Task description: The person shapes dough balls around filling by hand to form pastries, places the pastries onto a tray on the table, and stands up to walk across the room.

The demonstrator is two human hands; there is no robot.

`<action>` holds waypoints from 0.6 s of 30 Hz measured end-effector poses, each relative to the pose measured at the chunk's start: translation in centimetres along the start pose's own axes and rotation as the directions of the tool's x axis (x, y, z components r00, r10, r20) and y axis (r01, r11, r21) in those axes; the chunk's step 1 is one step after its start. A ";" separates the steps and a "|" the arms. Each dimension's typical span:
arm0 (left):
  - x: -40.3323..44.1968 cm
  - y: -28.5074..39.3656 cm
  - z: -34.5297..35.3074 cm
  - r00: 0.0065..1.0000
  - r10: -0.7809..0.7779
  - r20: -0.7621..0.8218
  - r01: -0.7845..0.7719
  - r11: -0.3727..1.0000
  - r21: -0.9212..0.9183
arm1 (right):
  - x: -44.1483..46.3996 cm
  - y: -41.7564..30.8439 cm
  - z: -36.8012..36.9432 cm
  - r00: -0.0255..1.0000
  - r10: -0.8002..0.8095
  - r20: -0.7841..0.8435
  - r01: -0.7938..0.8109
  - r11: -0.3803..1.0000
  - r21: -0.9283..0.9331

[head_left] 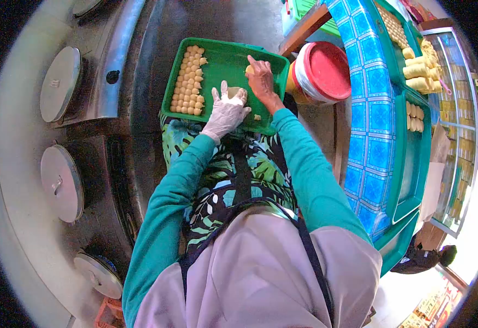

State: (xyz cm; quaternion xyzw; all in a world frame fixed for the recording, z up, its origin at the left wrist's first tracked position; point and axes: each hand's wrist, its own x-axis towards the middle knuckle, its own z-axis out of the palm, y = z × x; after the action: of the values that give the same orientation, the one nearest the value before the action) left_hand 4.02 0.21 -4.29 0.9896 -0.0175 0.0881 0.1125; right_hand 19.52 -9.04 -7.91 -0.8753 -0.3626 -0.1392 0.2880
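Rows of dough balls (187,82) fill the left of the green tray (225,60), its right mostly bare, while the right hand (262,79) has its grip around a yellowish piece (248,70); the gloved left hand's (228,112) grip I cannot tell.

Green rectangular tray (222,59) with a raised rim. Small, round, pale dough balls (187,82) fill its left side in close rows, the rightmost ones ragged. A yellowish lump (248,70), partly hidden, sits far right; a small scrap (257,117) lies nearer.
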 end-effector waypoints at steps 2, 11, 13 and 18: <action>-0.1 -2.6 2.2 0.978 -0.141 -0.154 0.098 0.962 -0.256 | 0.4 -0.5 -0.8 1.000 0.028 0.005 -0.028 0.997 0.073; -1.4 -2.2 3.5 0.885 -0.445 -0.135 0.450 0.893 0.005 | -5.5 -6.1 -1.1 0.979 -0.118 0.168 0.105 0.990 0.089; -1.0 -1.8 3.4 0.879 -0.457 -0.136 0.443 0.889 -0.117 | -5.5 -6.1 -1.6 0.978 -0.059 0.200 0.036 0.992 0.118; 0.1 -2.9 3.7 0.778 -0.627 0.033 0.581 0.699 -0.418 | -5.8 -5.0 -1.4 0.973 0.229 0.032 -0.229 0.939 0.258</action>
State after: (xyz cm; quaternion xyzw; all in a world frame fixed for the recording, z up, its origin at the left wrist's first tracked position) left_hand 4.89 2.21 -8.48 0.8877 0.2968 0.0961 0.3386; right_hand 11.86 -10.27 -7.46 -0.8663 -0.2736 -0.0554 0.4143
